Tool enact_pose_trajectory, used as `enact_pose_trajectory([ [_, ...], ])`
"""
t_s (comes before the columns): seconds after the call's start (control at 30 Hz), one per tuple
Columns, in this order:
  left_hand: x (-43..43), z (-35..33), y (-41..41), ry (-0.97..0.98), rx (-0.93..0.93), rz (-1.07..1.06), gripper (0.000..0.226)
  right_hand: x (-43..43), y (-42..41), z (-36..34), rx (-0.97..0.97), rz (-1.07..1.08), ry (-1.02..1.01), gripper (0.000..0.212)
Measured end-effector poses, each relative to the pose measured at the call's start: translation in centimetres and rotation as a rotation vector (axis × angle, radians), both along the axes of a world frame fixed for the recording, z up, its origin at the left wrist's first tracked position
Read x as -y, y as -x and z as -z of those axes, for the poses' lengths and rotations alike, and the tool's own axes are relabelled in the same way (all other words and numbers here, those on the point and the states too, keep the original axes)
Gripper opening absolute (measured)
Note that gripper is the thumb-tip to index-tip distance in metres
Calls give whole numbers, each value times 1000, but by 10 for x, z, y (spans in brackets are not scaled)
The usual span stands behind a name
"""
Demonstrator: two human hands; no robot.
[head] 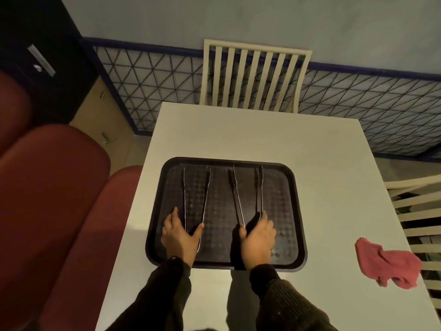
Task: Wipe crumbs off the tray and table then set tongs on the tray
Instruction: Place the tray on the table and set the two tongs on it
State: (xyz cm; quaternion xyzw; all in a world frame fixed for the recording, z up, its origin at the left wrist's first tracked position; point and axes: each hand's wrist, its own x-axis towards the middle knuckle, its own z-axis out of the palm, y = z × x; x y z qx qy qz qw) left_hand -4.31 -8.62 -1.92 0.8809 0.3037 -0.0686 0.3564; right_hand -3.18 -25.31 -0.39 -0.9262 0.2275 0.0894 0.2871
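Note:
A dark textured tray (296, 211) lies on the white table (262, 134), close to its near edge. Two metal tongs rest on the tray, tips pointing away from me. My left hand (180, 237) is wrapped around the hinge end of the left tongs (206, 187). My right hand (257, 240) holds the hinge end of the right tongs (236, 189). Both tongs stand spread open. A pink cloth (389, 263) lies crumpled on the table at the right, away from both hands.
A cream slatted chair (253, 75) stands at the table's far side. Another slatted chair (415, 211) is at the right edge. Red padded seats (55, 187) fill the left. A wall with a lattice pattern runs behind.

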Motion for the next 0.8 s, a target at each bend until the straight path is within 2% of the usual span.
enact_pose_trajectory([
  [0.13,0,7,-1,-28,-48,32,96,-8,6,9,-16,54,-15,72],
  [0.33,3,12,-8,-27,-57,109,83,-12,10,15,9,90,17,71],
  [0.8,15,14,-11,5,-58,163,85,-7,9,18,34,107,15,73],
])
